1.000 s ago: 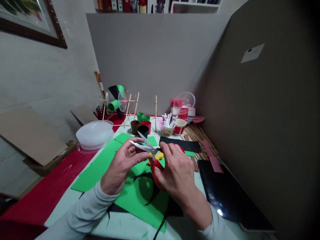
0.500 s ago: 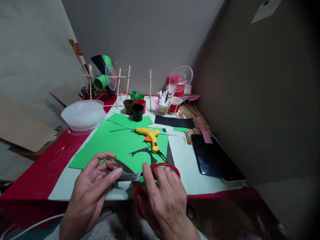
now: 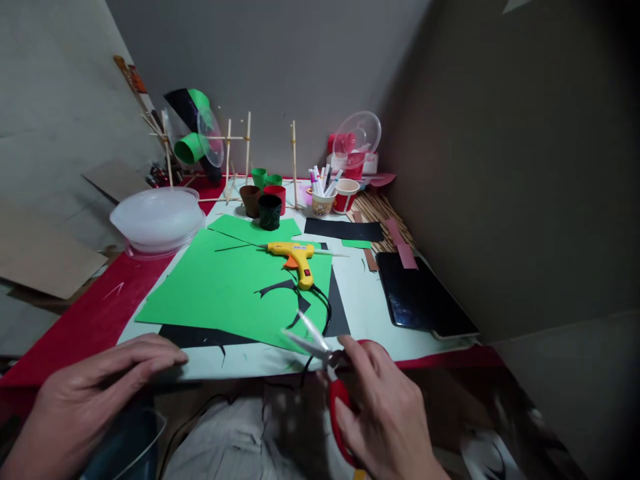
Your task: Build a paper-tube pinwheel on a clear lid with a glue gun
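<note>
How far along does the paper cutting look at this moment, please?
Done: black cut-out shapes lie on the green sheet. In hand: the right hand holds the red-handled scissors, blades open, off the paper; the left hand rests at the table edge. Left: the glue gun lies unused, and the sheet is mostly uncut.

A yellow glue gun (image 3: 296, 257) lies on a green sheet (image 3: 220, 287) mid-table. A white bowl (image 3: 156, 217) sits at the left edge. Small cups (image 3: 265, 200) and a marker cup (image 3: 320, 197) stand along the far edge. A black tablet (image 3: 423, 303) lies at the right edge.
</note>
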`<state>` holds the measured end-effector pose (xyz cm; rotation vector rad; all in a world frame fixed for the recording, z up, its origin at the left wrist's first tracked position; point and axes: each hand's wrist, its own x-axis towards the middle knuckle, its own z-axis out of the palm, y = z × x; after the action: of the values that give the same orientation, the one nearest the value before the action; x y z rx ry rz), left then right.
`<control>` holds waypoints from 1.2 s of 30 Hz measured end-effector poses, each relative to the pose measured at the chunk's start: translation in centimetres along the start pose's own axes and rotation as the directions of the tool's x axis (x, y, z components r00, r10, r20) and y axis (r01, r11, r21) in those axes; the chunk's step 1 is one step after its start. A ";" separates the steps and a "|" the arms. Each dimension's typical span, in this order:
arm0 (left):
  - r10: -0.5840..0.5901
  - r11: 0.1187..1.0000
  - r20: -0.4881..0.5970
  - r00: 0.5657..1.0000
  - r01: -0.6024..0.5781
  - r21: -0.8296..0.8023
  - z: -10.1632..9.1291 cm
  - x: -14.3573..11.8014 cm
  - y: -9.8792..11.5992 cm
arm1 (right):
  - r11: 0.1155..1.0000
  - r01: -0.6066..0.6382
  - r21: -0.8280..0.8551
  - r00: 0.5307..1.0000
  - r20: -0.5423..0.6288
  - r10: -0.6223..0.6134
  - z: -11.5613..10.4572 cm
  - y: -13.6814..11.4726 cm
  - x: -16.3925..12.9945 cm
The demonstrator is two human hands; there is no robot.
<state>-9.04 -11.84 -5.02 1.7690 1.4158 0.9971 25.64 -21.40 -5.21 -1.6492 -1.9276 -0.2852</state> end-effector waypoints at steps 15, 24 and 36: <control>0.510 0.667 0.334 0.792 -0.610 0.427 10.4 8.2 5.9 | 0.956 -0.271 -0.117 0.924 0.248 0.292 2.4 5.9 8.5; 0.387 0.627 0.564 0.729 -0.657 0.419 12.1 9.2 4.6 | 0.953 -0.194 -0.231 0.957 0.168 0.235 3.7 5.9 8.5; 0.656 0.609 0.422 0.626 -0.769 0.194 9.7 7.5 5.5 | 0.994 0.011 -0.106 0.999 0.032 -0.008 3.8 4.0 7.7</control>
<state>2.95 -5.92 -3.90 2.7623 0.6606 0.7842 27.86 -12.18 -4.89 -1.7220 -1.9747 -0.3734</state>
